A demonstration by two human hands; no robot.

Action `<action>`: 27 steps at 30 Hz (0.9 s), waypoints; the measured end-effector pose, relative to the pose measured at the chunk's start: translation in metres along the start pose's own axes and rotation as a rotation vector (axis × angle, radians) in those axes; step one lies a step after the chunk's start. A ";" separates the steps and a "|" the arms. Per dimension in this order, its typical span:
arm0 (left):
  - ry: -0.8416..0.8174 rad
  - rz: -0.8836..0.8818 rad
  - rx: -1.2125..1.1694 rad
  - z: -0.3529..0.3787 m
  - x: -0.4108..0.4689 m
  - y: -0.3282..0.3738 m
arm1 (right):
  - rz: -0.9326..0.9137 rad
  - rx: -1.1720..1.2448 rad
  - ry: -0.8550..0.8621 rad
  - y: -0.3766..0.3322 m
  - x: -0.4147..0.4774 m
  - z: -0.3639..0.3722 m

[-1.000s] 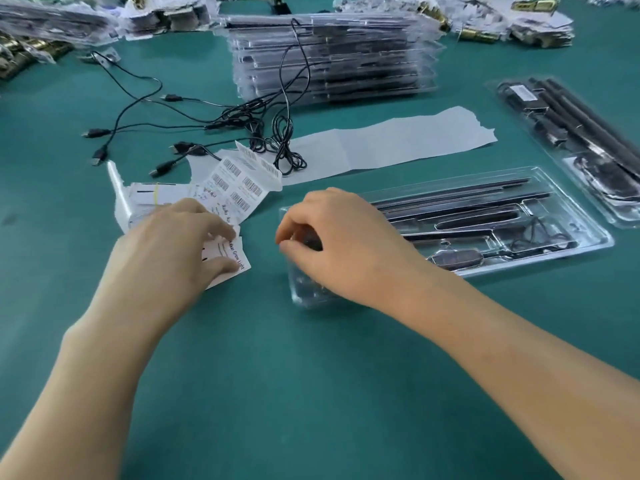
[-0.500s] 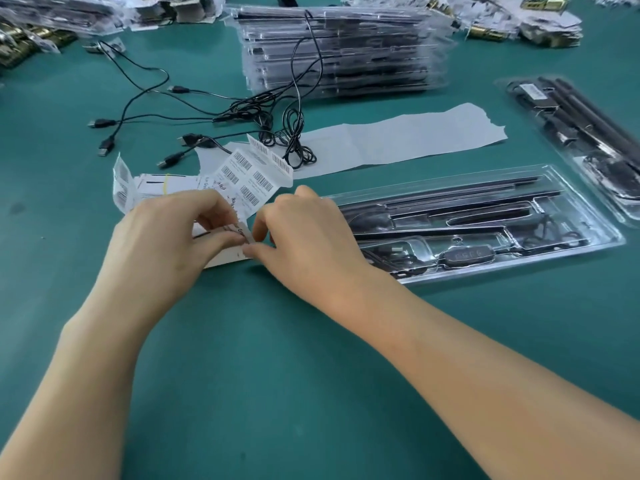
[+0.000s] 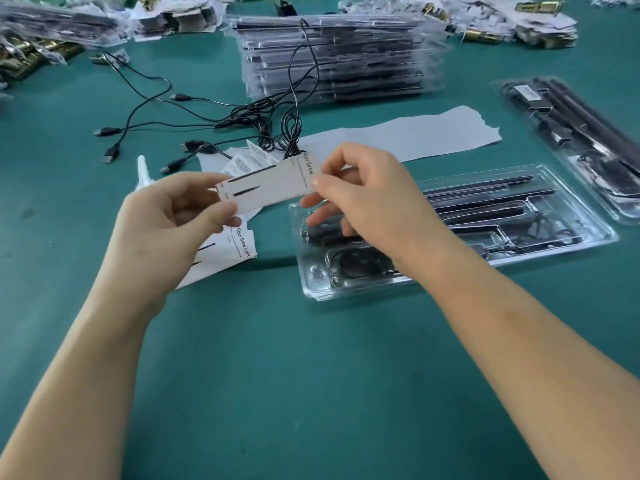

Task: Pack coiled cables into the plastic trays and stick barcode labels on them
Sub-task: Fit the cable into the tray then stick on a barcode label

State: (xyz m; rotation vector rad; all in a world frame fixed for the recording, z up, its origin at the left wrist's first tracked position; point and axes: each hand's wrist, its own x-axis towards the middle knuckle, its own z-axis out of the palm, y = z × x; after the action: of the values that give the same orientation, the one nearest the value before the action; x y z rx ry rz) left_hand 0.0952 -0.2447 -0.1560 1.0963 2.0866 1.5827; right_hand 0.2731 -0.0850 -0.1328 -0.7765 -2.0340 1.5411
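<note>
Left hand [image 3: 166, 216]: closed in a pinch on the left end of the label [image 3: 266, 188], thumb on top, fingers beneath.
Sheets [image 3: 221, 251]: more printed labels lie on the table [image 3: 277, 375] under and just beside the left hand.
Label: a long white strip held in the air between the two hands, long axis running left to right and rising slightly toward the right; it hangs above the gap between the sheets and the tray.
Right hand [image 3: 363, 202]: closed in a pinch on the label's right end, with the remaining fingers curled above the tray's near-left corner.
Tray [image 3: 588, 233]: clear plastic, flat on the table, to the right of and below the label; its long axis lies roughly parallel to the label's. A coiled cable [image 3: 356, 265] sits in its near-left pocket.
Key relation: the right hand is nearer the tray; the label probably needs to travel right and down to reach it.
Loose cables [image 3: 214, 123]: unpacked, well behind the hands.
</note>
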 end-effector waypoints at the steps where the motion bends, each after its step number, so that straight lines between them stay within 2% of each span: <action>1: -0.011 -0.022 -0.072 0.002 -0.001 0.001 | 0.039 0.059 -0.001 0.000 -0.002 -0.003; 5: -0.078 -0.114 -0.268 0.016 -0.007 0.008 | 0.138 0.361 -0.070 0.002 -0.013 -0.005; 7: -0.124 -0.130 -0.333 0.029 -0.011 0.013 | 0.149 0.429 -0.086 0.004 -0.021 -0.002; 10: -0.194 -0.057 -0.326 0.049 -0.019 0.018 | 0.144 0.449 0.015 0.012 -0.034 -0.009; 12: -0.229 0.048 -0.181 0.058 -0.023 0.018 | 0.144 0.437 0.151 0.019 -0.047 -0.029; 15: -0.364 0.333 0.233 0.065 -0.027 0.023 | 0.188 0.399 0.331 0.032 -0.077 -0.069; 19: -0.538 0.538 0.663 0.077 -0.024 0.038 | 0.327 0.397 0.389 0.048 -0.120 -0.093; 23: -0.570 0.613 0.770 0.083 -0.017 0.048 | 0.480 0.473 0.326 0.056 -0.146 -0.082; 27: -0.569 0.643 0.770 0.083 -0.023 0.045 | 0.537 0.505 0.229 0.054 -0.149 -0.063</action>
State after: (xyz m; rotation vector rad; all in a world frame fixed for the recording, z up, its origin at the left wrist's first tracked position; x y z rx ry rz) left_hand 0.1811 -0.1994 -0.1484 2.3142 2.0327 0.4370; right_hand 0.4326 -0.1314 -0.1729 -1.2739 -1.2373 2.0232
